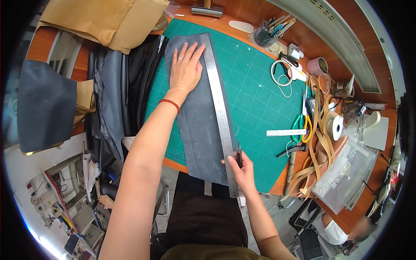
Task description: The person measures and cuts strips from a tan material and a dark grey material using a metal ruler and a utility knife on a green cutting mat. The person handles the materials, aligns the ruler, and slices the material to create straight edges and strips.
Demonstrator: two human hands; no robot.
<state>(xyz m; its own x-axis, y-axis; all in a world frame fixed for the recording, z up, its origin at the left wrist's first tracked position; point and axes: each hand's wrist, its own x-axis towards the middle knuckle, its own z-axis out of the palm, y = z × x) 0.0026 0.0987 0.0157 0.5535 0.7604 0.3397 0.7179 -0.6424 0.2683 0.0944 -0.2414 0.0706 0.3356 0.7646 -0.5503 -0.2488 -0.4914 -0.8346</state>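
A long piece of dark grey leather (197, 125) lies on a green cutting mat (255, 82), its near end hanging over the table edge. Along its right side runs a long steel ruler (219, 104). My left hand (186, 69) presses flat on the far part of the leather, fingers spread, the index fingertip against the ruler. At the near end, my right hand (242, 171) grips a slim dark pointed tool (239, 149), tip up, its exact kind unclear. The right thumb and fingers are beside the ruler's near end.
Folded dark leather (112, 95) and tan leather (95, 21) are piled at left. Scissors (298, 125), a short white ruler (284, 133), tan straps (320, 143) and a clear plastic grid (344, 173) lie at right. A tool cup (264, 37) stands behind. Another person (333, 229) is at lower right.
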